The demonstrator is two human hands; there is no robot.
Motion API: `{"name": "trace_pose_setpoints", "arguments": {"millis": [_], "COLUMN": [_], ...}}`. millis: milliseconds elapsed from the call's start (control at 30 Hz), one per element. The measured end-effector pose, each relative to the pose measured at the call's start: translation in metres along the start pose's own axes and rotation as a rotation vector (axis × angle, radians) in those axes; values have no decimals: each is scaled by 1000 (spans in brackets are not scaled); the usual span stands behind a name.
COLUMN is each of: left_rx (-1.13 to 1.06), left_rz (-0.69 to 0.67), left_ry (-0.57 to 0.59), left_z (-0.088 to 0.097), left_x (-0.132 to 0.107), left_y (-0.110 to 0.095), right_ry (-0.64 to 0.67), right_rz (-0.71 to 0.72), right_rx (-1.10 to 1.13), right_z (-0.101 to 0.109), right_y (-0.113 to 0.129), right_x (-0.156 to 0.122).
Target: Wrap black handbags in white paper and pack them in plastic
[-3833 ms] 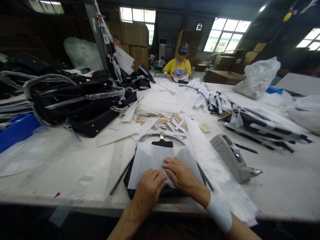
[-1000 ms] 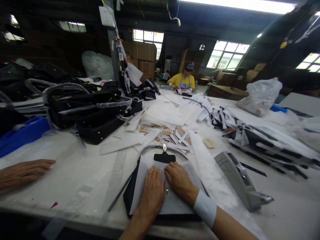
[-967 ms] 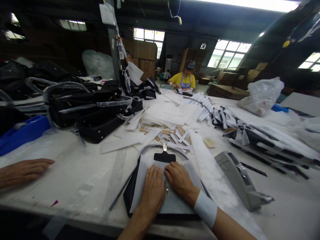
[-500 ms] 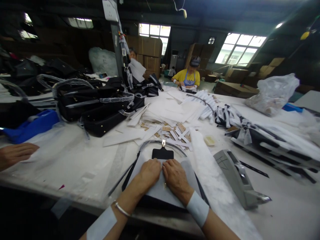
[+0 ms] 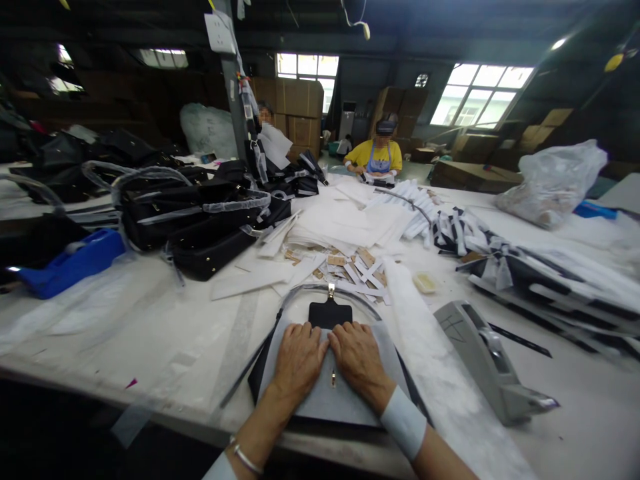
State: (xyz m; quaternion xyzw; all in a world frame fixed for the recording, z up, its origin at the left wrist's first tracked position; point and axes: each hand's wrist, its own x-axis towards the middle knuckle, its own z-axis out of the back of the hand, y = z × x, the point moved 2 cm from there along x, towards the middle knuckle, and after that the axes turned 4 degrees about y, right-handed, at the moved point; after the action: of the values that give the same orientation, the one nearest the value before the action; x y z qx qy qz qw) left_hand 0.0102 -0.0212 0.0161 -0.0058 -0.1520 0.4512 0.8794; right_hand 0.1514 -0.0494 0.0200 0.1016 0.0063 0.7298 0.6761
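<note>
In the head view a black handbag point(image 5: 256, 373) lies at the table's near edge, a thin whitish sheet point(image 5: 345, 407) over its front. My left hand point(image 5: 299, 357) rests flat on the sheet's left half, fingers stretched toward its top edge. On the right half lies my right hand point(image 5: 359, 357), also flat with fingers extended; the two thumbs nearly meet. Beyond the fingertips a black flap point(image 5: 330, 314) with a gold clasp point(image 5: 331, 291) sticks out. A small gold fitting point(image 5: 333, 379) shows through the sheet. The wrapped handle point(image 5: 300, 288) arches behind.
A grey tape dispenser point(image 5: 480, 360) stands to the right, a blue one point(image 5: 80, 260) far left. Black bags point(image 5: 215, 243) crowd the left. White sheets point(image 5: 345, 223) and card scraps point(image 5: 350, 267) lie ahead, bundled straps point(image 5: 555, 287) right. A person in yellow point(image 5: 383, 157) sits opposite.
My hands have flattened and spread over the sheet; earlier their fingers were bent at its top edge. Another person's hand at the far left has left the view.
</note>
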Motion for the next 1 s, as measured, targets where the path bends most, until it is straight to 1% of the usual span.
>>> {"name": "trace_pose_setpoints", "arguments": {"millis": [167,333,467,567,600,667,767,800,833,900,1000], "left_rx": [-18,-66,-75,-66,-57,-36,-28,-35,-45,-67,-92], "left_rz": [18,18,42,43,40,34,21,19,16,14,14], "left_ry": [-31,-70,-45,-21,-13,4,22,24,24,20,12], "left_z": [3,3,2,1,0,-1,-2,-3,-3,-3,-2], "left_x": [1,1,2,3,4,5,6,6,6,6,6], "left_y": [0,1,2,2,2,1,1,1,1,2,2], "right_ry": [51,4,36,90,87,7,-217,-266,-288,-281,-282], "right_rz": [3,-15,-45,-103,-128,-162,-177,-183,-190,-211,-272], "right_rx": [-9,21,28,32,46,89,135,153,182,298,556], "right_z": [-1,0,0,-4,-6,-11,-18,-21,-23,-24,-17], "right_y": [-2,-3,-3,-4,-5,-9,-16,-19,-22,-27,-33], "right_x": [7,6,8,12,13,14,14,14,15,17,19]}}
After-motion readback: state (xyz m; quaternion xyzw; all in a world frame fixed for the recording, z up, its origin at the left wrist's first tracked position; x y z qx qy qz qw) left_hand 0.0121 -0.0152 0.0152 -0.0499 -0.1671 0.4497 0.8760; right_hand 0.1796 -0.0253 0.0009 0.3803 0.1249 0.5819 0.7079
